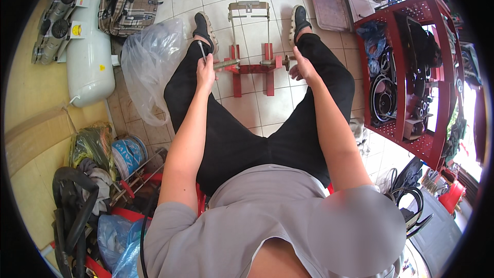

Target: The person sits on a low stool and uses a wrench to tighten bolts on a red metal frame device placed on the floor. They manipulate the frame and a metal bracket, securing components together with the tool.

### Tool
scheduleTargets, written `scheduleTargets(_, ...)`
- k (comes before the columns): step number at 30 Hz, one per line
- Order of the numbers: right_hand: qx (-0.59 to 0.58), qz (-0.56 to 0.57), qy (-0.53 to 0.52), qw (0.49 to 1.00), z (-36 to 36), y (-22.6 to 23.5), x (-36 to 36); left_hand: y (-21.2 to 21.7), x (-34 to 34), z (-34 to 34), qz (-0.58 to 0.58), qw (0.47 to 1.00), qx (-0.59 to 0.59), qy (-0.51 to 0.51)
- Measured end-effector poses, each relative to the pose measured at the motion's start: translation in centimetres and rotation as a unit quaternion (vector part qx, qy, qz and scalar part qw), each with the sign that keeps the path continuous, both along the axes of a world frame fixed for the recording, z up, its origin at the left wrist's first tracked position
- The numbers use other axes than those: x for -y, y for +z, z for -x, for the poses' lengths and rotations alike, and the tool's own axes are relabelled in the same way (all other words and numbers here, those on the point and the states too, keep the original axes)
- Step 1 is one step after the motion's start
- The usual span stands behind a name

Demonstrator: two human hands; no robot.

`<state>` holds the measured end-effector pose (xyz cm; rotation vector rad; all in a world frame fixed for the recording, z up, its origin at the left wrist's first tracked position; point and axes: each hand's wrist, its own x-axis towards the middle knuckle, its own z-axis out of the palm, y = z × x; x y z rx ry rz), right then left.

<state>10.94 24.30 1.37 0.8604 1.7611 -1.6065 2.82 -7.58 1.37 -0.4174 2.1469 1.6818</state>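
Observation:
My left hand [206,73] is closed around a slim silver wrench [201,46], which sticks up past the thumb. Just right of those fingers lies a threaded metal shaft [225,65] on a red metal stand [250,69] between my feet. A thin metal bracket [249,5] rises from the far side of this stand. At the stand's right end is a dark round flange [287,63]. Beside it, my right hand [303,68] is open with fingers apart and nothing in them; whether a fingertip touches the flange, I cannot tell.
A grey metal tray [331,5] lies on the tiled floor at the far right. Red perforated shelving [399,123] with parts stands at right. On the left are a clear plastic bag [149,67], a plaid backpack [136,11], a white tank [91,72] and a blue-white bucket [129,157].

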Motion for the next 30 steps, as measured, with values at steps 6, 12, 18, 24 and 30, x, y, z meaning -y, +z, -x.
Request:
scheduleTargets(6,-0.072,0.019,-0.075,0.994,0.1,-2.2,0.2,0.1,-0.2,0.0,0.001,1.0,0.0,-0.006)
scheduleTargets(12,-0.041,-0.089,-0.082,0.992,-0.2,-1.0,0.2,0.1,-0.1,0.0,0.005,1.0,0.0,-0.004)
scheduleTargets(18,-0.057,0.036,-0.082,0.994,-0.1,-1.4,0.6,-0.1,-0.1,0.0,0.009,1.0,0.003,-0.006)
scheduleTargets(24,-0.074,-0.057,-0.048,0.994,-0.2,-0.7,0.7,-0.1,-0.1,-0.1,0.011,1.0,-0.005,-0.008)
scheduleTargets(30,-0.02,0.026,-0.054,0.998,-0.1,-1.2,0.2,-0.2,0.1,-0.1,0.003,1.0,0.001,0.0)
